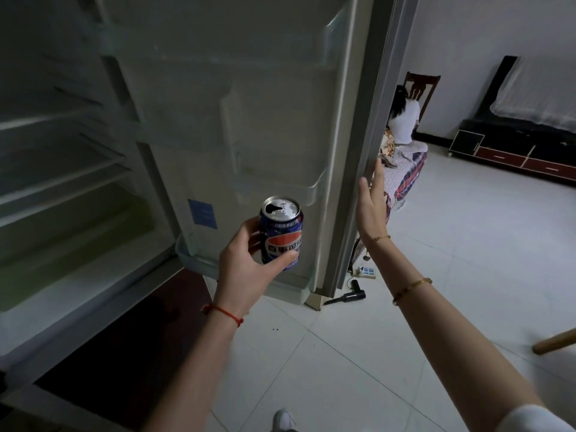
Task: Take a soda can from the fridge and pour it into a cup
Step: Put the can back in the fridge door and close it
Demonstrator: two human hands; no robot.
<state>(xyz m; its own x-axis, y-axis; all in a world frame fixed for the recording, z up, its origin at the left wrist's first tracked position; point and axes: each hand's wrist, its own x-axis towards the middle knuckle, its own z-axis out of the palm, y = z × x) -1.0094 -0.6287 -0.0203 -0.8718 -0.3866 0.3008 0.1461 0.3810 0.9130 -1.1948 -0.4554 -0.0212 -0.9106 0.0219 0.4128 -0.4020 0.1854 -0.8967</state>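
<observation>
Right, the left hand (246, 269) is gripping the soda can (281, 233), fingers and thumb curling round its blue body, and it is holding the can upright out in front of the open fridge door (249, 120). The can's silver top is facing the camera with its mouth hole showing dark, so it looks already opened. It is hanging in the air just before the lowest door shelf (199, 257), touching nothing but that hand. A red string bracelet (223, 311) is sitting on the left wrist.

Over on the other side, the right hand (372, 207) is stretching out flat, fingers straight and together, fingertips lying against the outer edge of the fridge door near its lower half. It is holding nothing. Two gold bracelets are showing on that arm, one thin at the wrist and a thicker one (411, 289) further down the forearm.

The fridge (62, 182) is standing open at the left, its pale shelves looking bare in the dim light. Beyond the door, someone in a white top (403, 120) is sitting with their back turned, by a wooden chair (420, 88). On the tiled floor (467, 244) near the bottom corner of the door, a white power strip (366, 271) and a black hair dryer (349, 296) are lying close together. A dark red cabinet (514, 154) is standing along the far wall at the right.
</observation>
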